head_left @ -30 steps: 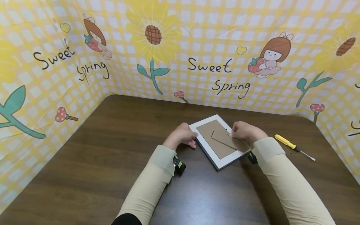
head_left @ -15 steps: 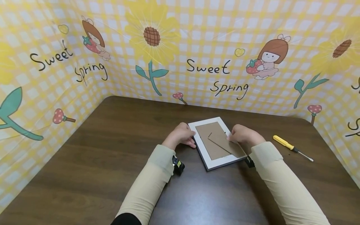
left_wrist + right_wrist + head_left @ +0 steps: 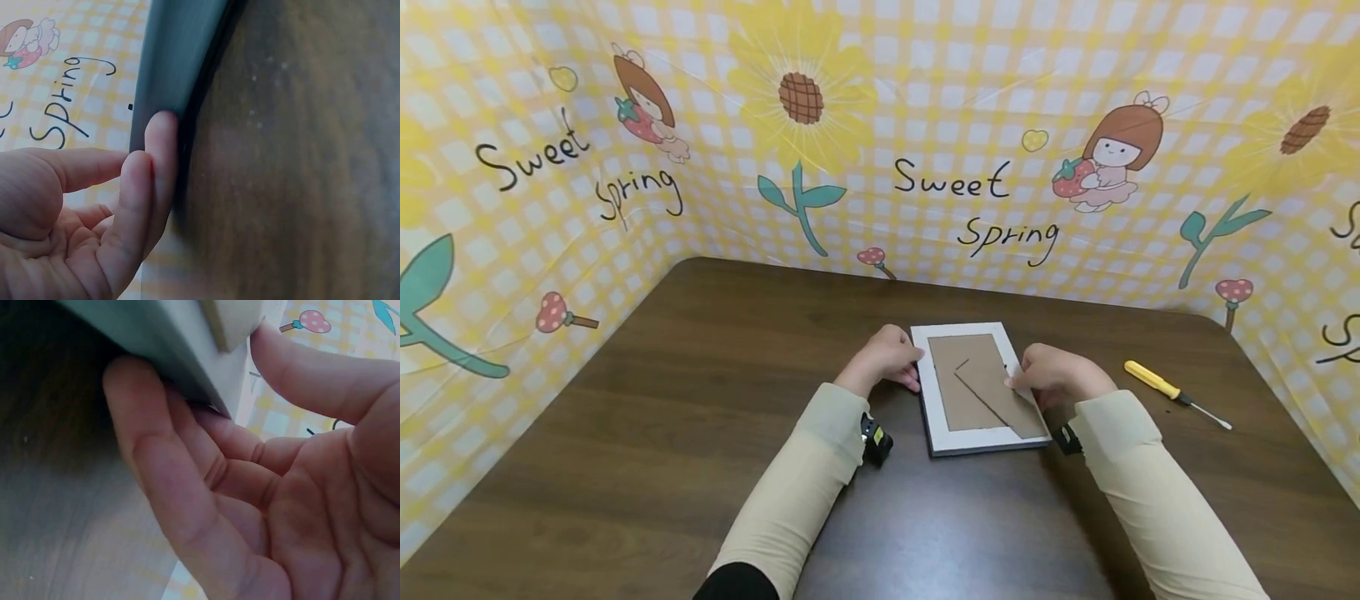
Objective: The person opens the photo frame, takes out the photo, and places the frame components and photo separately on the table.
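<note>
A picture frame [image 3: 934,408] lies back side up over the table, its white back border around a brown backing board [image 3: 951,346]. On the board is a brown stand leg [image 3: 1011,400], slanting toward the near right corner. My left hand [image 3: 882,360] pinches the left side, thumb on the border. In the left wrist view, its fingers [image 3: 162,150] press on the frame's grey outer edge [image 3: 181,62]. My right hand [image 3: 1063,372] grips the right side, thumb on top by the stand leg. The right wrist view shows its fingers [image 3: 144,406] curled beneath the frame.
To the right of the right hand lies a screwdriver [image 3: 1172,392] with a yellow handle, its tip pointing to the near right. The dark wood table [image 3: 737,400] meets a yellow checked cloth [image 3: 850,208] at the back and sides.
The frame has turned clockwise in the head view, its near end swinging left so that its sides now run straighter toward me. Both hands have kept their hold on it.
</note>
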Demonstrator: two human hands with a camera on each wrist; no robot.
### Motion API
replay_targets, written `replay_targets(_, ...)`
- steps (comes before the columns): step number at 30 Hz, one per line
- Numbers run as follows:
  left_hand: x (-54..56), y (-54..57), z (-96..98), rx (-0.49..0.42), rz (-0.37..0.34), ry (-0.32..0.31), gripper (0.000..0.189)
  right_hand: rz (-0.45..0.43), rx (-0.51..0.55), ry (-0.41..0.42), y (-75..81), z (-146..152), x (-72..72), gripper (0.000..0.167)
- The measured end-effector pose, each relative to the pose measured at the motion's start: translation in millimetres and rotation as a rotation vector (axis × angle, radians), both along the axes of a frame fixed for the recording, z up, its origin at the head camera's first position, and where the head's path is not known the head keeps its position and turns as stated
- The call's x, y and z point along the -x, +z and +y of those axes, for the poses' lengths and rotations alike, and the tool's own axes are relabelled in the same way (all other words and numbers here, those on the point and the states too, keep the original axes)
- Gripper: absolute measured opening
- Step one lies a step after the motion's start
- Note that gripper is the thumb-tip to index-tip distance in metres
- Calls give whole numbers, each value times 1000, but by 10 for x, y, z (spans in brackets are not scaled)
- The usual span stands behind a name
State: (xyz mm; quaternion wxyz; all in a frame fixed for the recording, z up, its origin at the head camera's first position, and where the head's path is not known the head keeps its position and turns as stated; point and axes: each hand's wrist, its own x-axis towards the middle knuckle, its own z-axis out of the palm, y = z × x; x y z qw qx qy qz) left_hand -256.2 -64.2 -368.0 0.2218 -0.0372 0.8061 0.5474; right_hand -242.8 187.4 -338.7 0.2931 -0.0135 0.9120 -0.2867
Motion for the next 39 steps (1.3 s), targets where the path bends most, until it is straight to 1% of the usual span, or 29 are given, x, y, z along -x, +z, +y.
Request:
replay_targets(4, 32, -8, 15, 91, 49, 17, 19, 9, -21, -1, -9, -12, -17, 26)
replay_targets(9, 77, 0, 27, 200, 93, -4, 22, 0, 22, -41, -28, -19, -40, 24)
replay_targets(15, 88, 13, -1, 279, 159, -22, 25, 1, 33, -42, -43, -63, -46, 27)
replay_targets(20, 75, 17, -8, 323, 213, -18, 25, 5, 59, -97, -64, -91, -35, 31)
replay_targets(25, 82, 20, 21, 346, 213, -18, 22, -6, 107, -140, -123, -33, -46, 34)
replay_targets(29, 81, 24, 48, 365, 212, -24, 23, -5, 146, -147, -153, 30, -63, 38)
replay_targets(32, 67, 35, 66, 353, 200, -32, 26, 6, 161, -175, -167, 62, -73, 42)
replay_targets(33, 57, 43, 70, 342, 184, -35, 27, 11, 162, -194, -175, 68, -71, 42)
replay_targets(34, 45, 52, 71, 334, 168, -38, 29, 12, 174, -217, -228, 99, -34, 46)
replay_targets(36, -7, 80, 67, 325, 137, -32, 31, 22, 185, -240, -220, 103, -30, 48)
replay_targets(39, -120, 141, 60, 359, 117, -18, 35, 31, 212, -272, -195, 114, -15, 52)
